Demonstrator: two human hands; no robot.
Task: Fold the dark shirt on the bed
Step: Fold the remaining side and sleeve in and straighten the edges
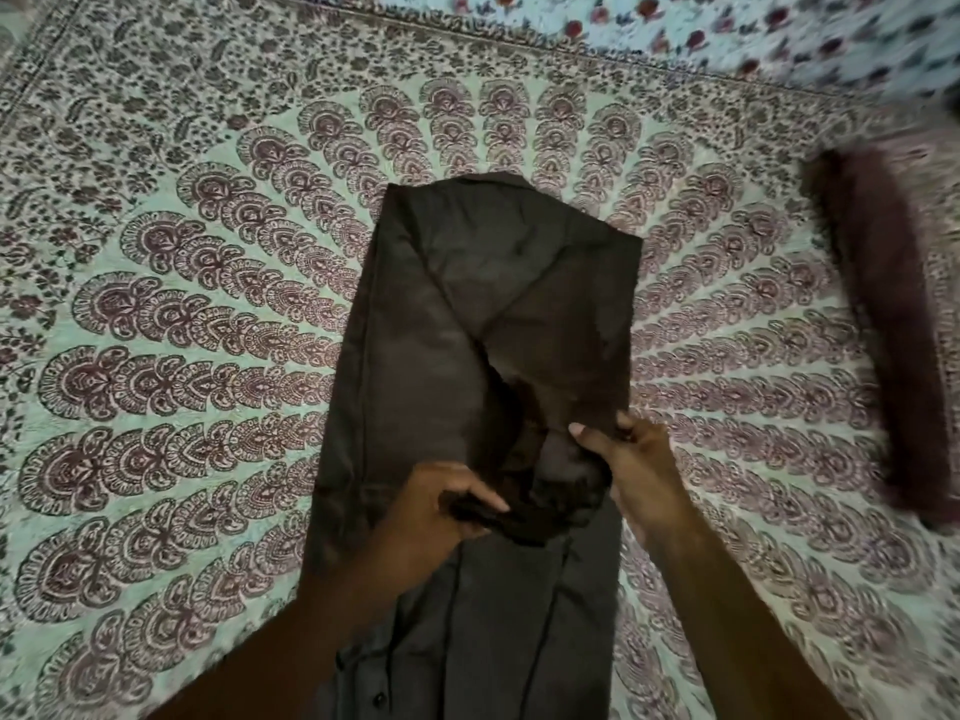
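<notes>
The dark shirt lies lengthwise in the middle of the bed, folded into a long narrow strip with its sleeves laid diagonally across it. A bunched end of cloth rises off the strip between my hands. My left hand grips that bunch at its left side. My right hand pinches the shirt's right edge, thumb on top. The shirt's near end runs under my forearms to the bottom of the view.
The bed carries a pale green spread printed with maroon fan motifs. A dark maroon folded cloth lies at the right. A light floral sheet shows at the far top right.
</notes>
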